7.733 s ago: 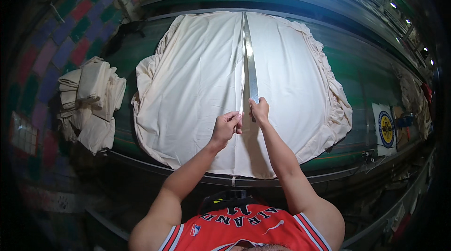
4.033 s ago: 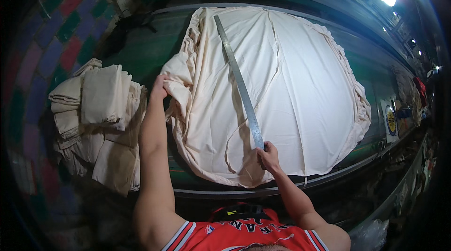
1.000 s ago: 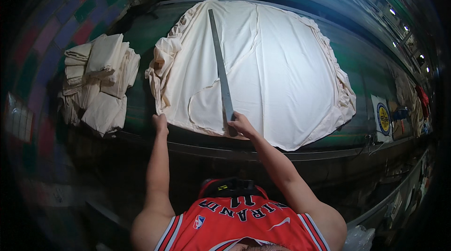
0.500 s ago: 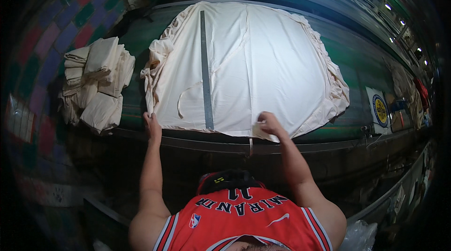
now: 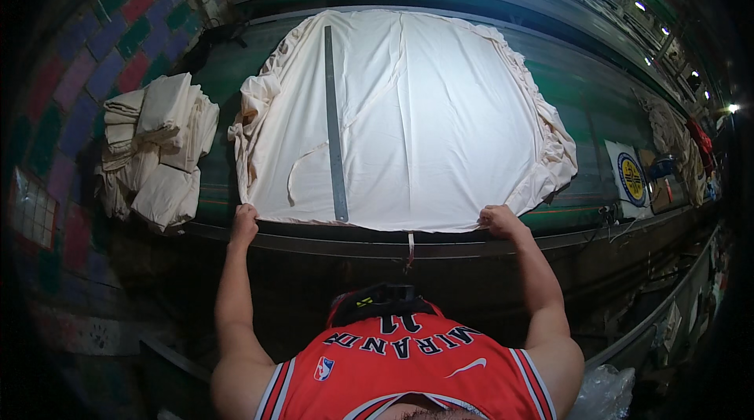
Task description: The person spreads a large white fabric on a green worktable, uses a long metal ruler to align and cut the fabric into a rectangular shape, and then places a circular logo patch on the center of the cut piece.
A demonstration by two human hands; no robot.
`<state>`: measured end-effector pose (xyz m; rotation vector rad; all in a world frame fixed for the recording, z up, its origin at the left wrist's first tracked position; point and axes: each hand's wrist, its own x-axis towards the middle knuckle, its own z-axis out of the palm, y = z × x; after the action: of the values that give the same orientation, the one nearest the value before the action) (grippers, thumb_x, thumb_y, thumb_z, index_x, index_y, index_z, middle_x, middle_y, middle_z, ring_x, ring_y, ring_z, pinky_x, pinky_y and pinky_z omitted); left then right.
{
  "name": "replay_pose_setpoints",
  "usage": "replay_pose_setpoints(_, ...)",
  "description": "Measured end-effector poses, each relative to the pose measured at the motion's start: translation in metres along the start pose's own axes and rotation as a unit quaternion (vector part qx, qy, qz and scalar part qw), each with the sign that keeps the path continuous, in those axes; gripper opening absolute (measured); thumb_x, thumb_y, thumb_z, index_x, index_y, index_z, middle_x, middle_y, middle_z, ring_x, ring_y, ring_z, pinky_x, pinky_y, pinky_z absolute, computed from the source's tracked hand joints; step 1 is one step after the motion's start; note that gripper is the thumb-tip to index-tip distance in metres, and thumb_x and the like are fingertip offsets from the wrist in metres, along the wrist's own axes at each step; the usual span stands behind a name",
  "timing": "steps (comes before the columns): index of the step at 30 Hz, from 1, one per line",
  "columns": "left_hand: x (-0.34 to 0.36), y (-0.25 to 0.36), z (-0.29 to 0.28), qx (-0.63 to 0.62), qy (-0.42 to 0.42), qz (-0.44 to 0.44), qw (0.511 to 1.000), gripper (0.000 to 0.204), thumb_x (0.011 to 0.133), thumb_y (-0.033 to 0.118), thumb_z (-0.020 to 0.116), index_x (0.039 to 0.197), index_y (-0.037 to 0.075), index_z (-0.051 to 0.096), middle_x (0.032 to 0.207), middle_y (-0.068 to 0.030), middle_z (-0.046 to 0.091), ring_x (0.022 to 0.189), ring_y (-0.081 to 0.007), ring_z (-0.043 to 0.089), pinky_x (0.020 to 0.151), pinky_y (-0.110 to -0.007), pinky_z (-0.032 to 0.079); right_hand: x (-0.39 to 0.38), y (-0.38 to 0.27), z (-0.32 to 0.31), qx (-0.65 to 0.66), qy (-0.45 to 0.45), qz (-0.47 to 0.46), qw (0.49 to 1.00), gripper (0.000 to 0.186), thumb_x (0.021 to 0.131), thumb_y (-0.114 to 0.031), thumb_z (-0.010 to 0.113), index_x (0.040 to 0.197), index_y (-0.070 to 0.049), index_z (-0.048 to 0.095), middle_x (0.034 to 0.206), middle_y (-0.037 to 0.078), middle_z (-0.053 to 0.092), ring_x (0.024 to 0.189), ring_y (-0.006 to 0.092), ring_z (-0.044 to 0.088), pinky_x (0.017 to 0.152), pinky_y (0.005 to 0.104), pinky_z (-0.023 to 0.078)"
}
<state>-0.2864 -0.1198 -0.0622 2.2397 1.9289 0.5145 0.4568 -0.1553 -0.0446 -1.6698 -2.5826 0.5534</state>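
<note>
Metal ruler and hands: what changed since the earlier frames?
The right hand released the metal ruler, now further left on the cream fabric, and moved right to grip the near edge. The left hand went from the middle to the near left corner. The folded fabric pile stayed.

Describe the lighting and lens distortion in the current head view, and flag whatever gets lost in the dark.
Head view: the pale cloth is brightly lit, while the ruler on it looks dull grey, without strong glare; head view: fisheye bending bows the table's near edge, and corners go black; head view: a lamp glares at right; head view: detail beneath the table is lost in darkness.
</note>
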Motion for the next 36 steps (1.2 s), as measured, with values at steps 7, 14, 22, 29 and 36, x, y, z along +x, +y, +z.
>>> replay_pose_setpoints(7,0.006,-0.024,0.030,0.071,-0.024,-0.107,0.991,0.014,0.077,-0.006,0.057,0.079,-0.001,0.070,0.097,-0.0173,0.064,0.102,-0.0365,0.057,0.093,-0.043,0.047,0.005,0.012,0.003,0.071,-0.103,0.009,0.992,0.018,0.082,-0.016,0.065,0.097,-0.010,0.073,0.094,0.013,0.066,0.091,0.0349,0.065,0.081,0.0439,0.052)
replay_pose_setpoints(14,0.024,0.010,0.021,0.156,-0.093,-0.241,0.953,0.020,0.083,0.007,0.061,0.099,0.001,0.071,0.112,-0.0201,0.062,0.113,-0.0364,0.056,0.100,-0.047,0.045,0.001,0.021,0.015,0.045,-0.098,-0.007,0.994,0.019,0.082,-0.021,0.068,0.095,-0.008,0.075,0.088,0.014,0.069,0.086,0.0336,0.067,0.079,0.0424,0.053)
replay_pose_setpoints(22,0.044,0.121,0.032,0.200,-0.058,-0.159,0.965,0.029,0.085,0.015,0.059,0.111,0.005,0.069,0.134,-0.0196,0.051,0.129,-0.0361,0.045,0.106,-0.056,0.037,0.015,0.001,0.001,0.164,0.019,0.135,0.977,0.023,0.076,-0.018,0.071,0.093,-0.003,0.074,0.088,0.017,0.072,0.083,0.0337,0.070,0.077,0.0381,0.055)
replay_pose_setpoints(29,0.065,0.243,0.077,-0.047,-0.096,-0.162,0.981,0.064,0.085,0.038,0.071,0.127,-0.003,0.046,0.121,-0.0272,0.057,0.111,-0.0455,0.059,0.094,-0.052,0.049,0.086,-0.080,0.038,0.181,0.064,0.035,0.981,0.023,0.073,-0.014,0.069,0.094,-0.005,0.073,0.091,0.018,0.071,0.087,0.0371,0.068,0.081,0.0441,0.053)
replay_pose_setpoints(36,0.093,0.219,0.094,-0.004,-0.020,-0.150,0.988,0.057,0.082,0.033,0.075,0.119,-0.002,0.050,0.120,-0.0243,0.053,0.112,-0.0447,0.056,0.095,-0.050,0.046,0.132,-0.145,0.049,0.189,0.051,0.083,0.977,0.020,0.081,-0.021,0.067,0.094,-0.008,0.074,0.092,0.018,0.071,0.089,0.0377,0.068,0.080,0.0457,0.053)
